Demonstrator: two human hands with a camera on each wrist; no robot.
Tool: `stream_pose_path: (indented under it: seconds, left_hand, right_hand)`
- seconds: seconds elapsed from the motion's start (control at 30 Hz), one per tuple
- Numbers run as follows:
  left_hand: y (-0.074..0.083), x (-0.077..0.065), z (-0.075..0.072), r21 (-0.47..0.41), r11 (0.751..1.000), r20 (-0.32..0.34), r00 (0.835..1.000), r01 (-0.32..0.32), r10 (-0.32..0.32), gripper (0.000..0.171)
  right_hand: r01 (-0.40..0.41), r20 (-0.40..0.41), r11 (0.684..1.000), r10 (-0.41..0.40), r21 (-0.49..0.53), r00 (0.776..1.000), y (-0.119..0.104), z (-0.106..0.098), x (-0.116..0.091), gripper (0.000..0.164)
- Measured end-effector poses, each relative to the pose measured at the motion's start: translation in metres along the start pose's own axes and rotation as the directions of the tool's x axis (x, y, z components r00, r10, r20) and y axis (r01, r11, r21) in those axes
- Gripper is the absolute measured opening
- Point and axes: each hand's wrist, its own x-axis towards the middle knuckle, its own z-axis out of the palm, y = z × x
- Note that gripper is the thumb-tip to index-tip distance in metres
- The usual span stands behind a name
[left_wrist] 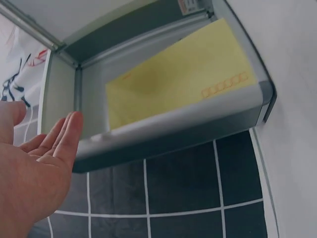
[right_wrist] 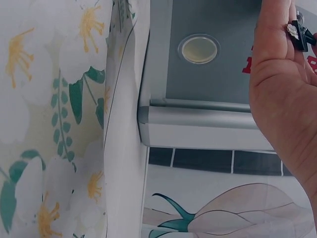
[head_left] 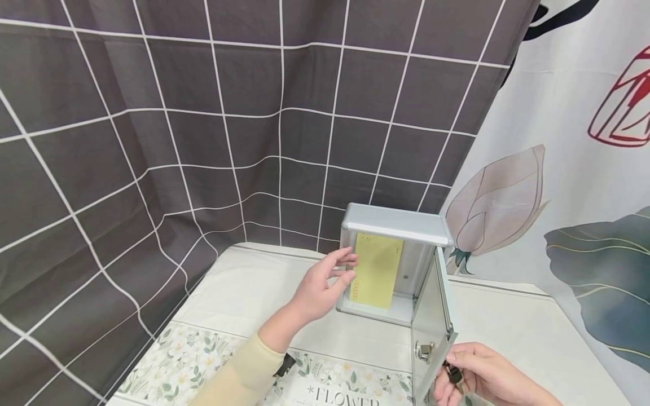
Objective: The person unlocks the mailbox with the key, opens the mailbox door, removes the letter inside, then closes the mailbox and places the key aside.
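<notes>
A light grey metal box (head_left: 396, 223) stands on the table with its hinged door (head_left: 431, 316) swung open toward me. Inside leans a yellow envelope (head_left: 378, 270) with a row of small printed boxes; the left wrist view shows the same envelope (left_wrist: 183, 74). My left hand (head_left: 317, 287) is at the box's left front edge, palm inward, fingers extended and holding nothing. At the door's free edge, my right hand (head_left: 487, 372) pinches black-headed keys (head_left: 453, 373), its thumb close to the door. A metal lock (head_left: 424, 351) sits on the door's inner face.
A floral and white tablecloth (head_left: 203, 352) covers the table. Behind the box hangs a dark grid-patterned curtain (head_left: 304, 135), with a white flower-printed cloth (head_left: 508, 203) to the right. In the right wrist view the door has a round clear window (right_wrist: 199, 48).
</notes>
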Motion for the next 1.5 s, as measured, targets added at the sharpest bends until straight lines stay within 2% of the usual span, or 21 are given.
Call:
stream_pose_path:
  seconds: [0.17,0.3,0.47,0.6,0.73,0.83,1.1,1.3,1.5]
  left_hand:
    - [-0.002,-0.001,0.011,-0.009,0.999,0.031,0.999,0.033,-0.033,0.052]
    - [-0.004,-0.001,0.020,-0.026,0.993,0.068,0.991,0.118,-0.116,0.057]
    - [-0.007,-0.001,0.031,-0.011,0.968,0.120,0.961,0.250,-0.247,0.070]
    - [-0.010,-0.001,0.041,0.040,0.944,0.126,0.935,0.328,-0.331,0.078]
    - [-0.012,-0.001,0.050,0.117,0.913,0.093,0.911,0.391,-0.403,0.084]
    - [-0.013,0.001,0.058,0.165,0.893,0.058,0.900,0.418,-0.432,0.089]
    - [-0.011,0.004,0.076,0.162,0.856,-0.033,0.870,0.490,-0.492,0.105]
    - [-0.012,0.007,0.086,0.153,0.841,-0.073,0.855,0.518,-0.513,0.108]
    - [-0.017,0.011,0.094,0.149,0.840,-0.104,0.853,0.521,-0.511,0.110]
  right_hand:
    - [0.001,0.004,1.000,-0.001,0.003,1.000,0.000,0.000,-0.001,0.053]
    - [0.000,0.005,1.000,0.000,0.008,1.000,0.001,0.000,-0.002,0.054]
    - [0.002,0.008,1.000,-0.002,0.009,1.000,0.001,0.000,-0.002,0.054]
    - [0.004,0.007,1.000,-0.004,0.008,1.000,0.001,0.000,-0.002,0.054]
    - [0.002,0.002,1.000,-0.002,0.009,1.000,0.001,0.000,-0.002,0.055]
    - [0.001,-0.005,1.000,-0.001,0.005,1.000,0.001,0.000,-0.002,0.055]
    - [0.002,-0.023,1.000,-0.002,-0.010,1.000,0.002,-0.001,-0.003,0.054]
    - [-0.005,-0.042,1.000,0.006,0.025,0.999,0.000,0.002,-0.001,0.059]
    - [-0.004,-0.049,0.998,0.007,0.060,0.999,-0.001,0.003,-0.001,0.058]
